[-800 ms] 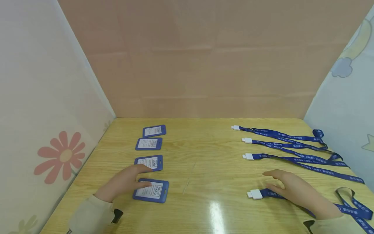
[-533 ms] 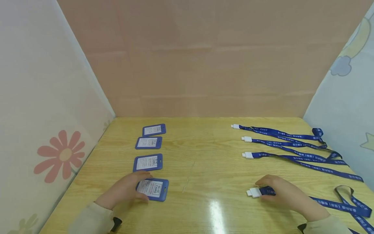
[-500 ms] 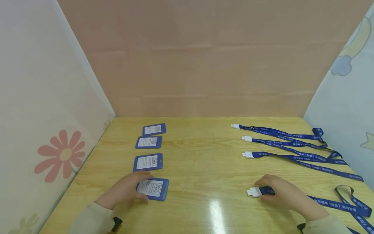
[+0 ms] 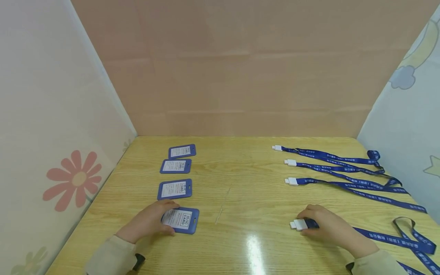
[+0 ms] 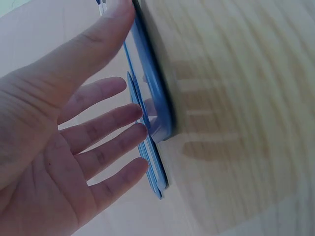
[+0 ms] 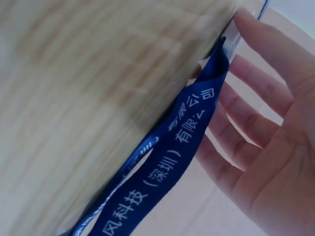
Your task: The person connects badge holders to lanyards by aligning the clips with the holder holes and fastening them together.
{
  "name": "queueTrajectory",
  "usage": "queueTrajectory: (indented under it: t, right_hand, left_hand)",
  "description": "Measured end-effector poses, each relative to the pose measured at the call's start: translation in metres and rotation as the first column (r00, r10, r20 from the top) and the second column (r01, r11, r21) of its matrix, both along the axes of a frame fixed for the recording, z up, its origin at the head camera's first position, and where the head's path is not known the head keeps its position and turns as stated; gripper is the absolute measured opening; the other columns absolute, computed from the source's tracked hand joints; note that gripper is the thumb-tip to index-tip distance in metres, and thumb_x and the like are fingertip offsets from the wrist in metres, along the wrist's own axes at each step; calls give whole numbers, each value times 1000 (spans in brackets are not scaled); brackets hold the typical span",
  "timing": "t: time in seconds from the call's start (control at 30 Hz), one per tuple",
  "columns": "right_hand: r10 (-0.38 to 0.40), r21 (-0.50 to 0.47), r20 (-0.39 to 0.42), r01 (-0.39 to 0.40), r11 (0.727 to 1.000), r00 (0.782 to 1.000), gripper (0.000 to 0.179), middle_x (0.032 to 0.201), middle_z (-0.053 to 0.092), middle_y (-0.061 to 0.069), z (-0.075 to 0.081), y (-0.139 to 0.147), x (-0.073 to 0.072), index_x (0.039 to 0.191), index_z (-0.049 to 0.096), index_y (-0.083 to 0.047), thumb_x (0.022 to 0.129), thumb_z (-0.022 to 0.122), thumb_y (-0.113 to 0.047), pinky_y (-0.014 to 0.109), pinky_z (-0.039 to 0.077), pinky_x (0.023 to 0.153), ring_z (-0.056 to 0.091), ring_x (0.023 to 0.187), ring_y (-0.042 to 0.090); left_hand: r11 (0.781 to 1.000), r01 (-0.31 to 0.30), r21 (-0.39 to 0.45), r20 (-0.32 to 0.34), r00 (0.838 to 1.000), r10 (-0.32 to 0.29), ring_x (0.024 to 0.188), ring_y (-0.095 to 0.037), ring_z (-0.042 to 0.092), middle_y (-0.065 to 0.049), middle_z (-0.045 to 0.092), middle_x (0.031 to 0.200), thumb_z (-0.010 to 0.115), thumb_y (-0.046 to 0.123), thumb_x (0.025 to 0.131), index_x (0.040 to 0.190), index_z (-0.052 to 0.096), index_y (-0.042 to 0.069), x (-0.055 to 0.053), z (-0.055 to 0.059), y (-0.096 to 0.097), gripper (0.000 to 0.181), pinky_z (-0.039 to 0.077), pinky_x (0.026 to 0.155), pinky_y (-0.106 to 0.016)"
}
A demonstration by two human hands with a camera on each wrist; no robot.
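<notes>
1. At the near left of the bench (image 4: 240,175), the nearest blue card holder (image 4: 180,220) is held flat by the left hand (image 4: 149,221), its fingers clamped on opposite edges.
2. Beyond it, three more card holders (image 4: 174,189) are laid out in a column, printed faces up.
3. At the near right, the white buckle (image 4: 300,224) of the nearest blue lanyard (image 4: 392,238) is pinched between thumb and fingers of the right hand (image 4: 330,227); its strap is trailed rightward.
4. Farther back, three other lanyards (image 4: 306,181) are spread, buckles pointed left.
</notes>
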State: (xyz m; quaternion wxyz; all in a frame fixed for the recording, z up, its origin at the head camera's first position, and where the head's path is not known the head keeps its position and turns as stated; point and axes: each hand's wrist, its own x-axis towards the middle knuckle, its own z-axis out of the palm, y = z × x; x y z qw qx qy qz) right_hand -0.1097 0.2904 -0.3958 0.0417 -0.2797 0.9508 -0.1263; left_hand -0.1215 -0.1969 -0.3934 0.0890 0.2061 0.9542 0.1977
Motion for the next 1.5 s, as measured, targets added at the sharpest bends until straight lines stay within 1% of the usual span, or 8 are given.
queueTrajectory:
  t: [0.13, 0.37, 0.43, 0.57, 0.67, 1.0, 1.3, 1.5]
  right_hand:
    - [-3, 1, -9, 3, 1000, 1000, 28, 91, 60, -13, -2, 0, -1, 97, 68, -19, 75, 75, -35, 23, 49, 64, 54, 79, 2]
    - [-31, 27, -8, 32, 999, 999, 24, 92, 60, -15, -3, -3, -1, 97, 68, -20, 76, 73, -33, 25, 52, 68, 57, 83, 4]
    - [-35, 30, -37, 36, 999, 999, 23, 92, 60, -15, -2, -4, -1, 96, 67, -20, 76, 73, -32, 27, 52, 70, 57, 84, 6]
    - [-23, 0, -132, 24, 1000, 991, 22, 90, 61, -13, 2, -9, -1, 94, 66, -19, 76, 74, -28, 27, 53, 68, 58, 82, 8]
    - [-23, -27, -162, 19, 999, 987, 21, 90, 62, -13, 8, -14, -3, 94, 65, -20, 77, 74, -28, 26, 53, 67, 59, 82, 7]
    - [-33, -27, -92, 31, 999, 995, 21, 93, 64, -12, 21, -34, -9, 97, 65, -19, 80, 71, -30, 26, 54, 69, 59, 84, 5]
    - [-26, -26, -95, 23, 999, 995, 21, 88, 64, -11, 20, -39, -14, 96, 66, -17, 79, 72, -27, 25, 53, 67, 58, 79, 3]
    - [-20, -14, -85, 19, 1000, 996, 21, 87, 64, -12, 19, -37, -12, 95, 66, -17, 78, 72, -28, 26, 53, 67, 57, 78, 1]
  left_hand:
    - [999, -29, -23, -6, 1000, 29, 119, -38, 52, -16, 57, 128, 85, 32, 59, 120, 61, 7, -1, -2, -1, 70, 42, 100, -53]
    - [999, -2, -47, -90, 996, -2, 110, -33, 58, -14, 62, 119, 83, 35, 61, 116, 62, 6, -3, -2, -7, 66, 48, 95, -49]
    - [999, -4, -54, -100, 995, -2, 110, -33, 58, -14, 61, 119, 83, 36, 61, 116, 62, 6, -4, -2, -7, 67, 48, 94, -49]
    - [998, -24, -58, -86, 996, 19, 112, -34, 57, -16, 61, 121, 84, 35, 60, 117, 62, 6, -5, -1, -8, 68, 47, 95, -50]
    - [998, -31, -56, -78, 997, 27, 113, -35, 56, -16, 60, 122, 84, 34, 60, 117, 62, 5, -6, 1, -7, 68, 46, 96, -51]
    - [998, -15, -53, -108, 994, 9, 110, -35, 57, -17, 61, 120, 84, 33, 60, 116, 62, 4, -8, 1, -8, 67, 47, 95, -50]
    - [999, -3, -51, -106, 994, -2, 108, -35, 58, -17, 62, 118, 84, 33, 61, 115, 63, 3, -4, 3, -9, 65, 48, 93, -50]
    - [999, 29, -45, -101, 994, -33, 105, -33, 59, -16, 62, 116, 83, 34, 62, 115, 63, 3, -4, 0, -7, 65, 49, 90, -50]
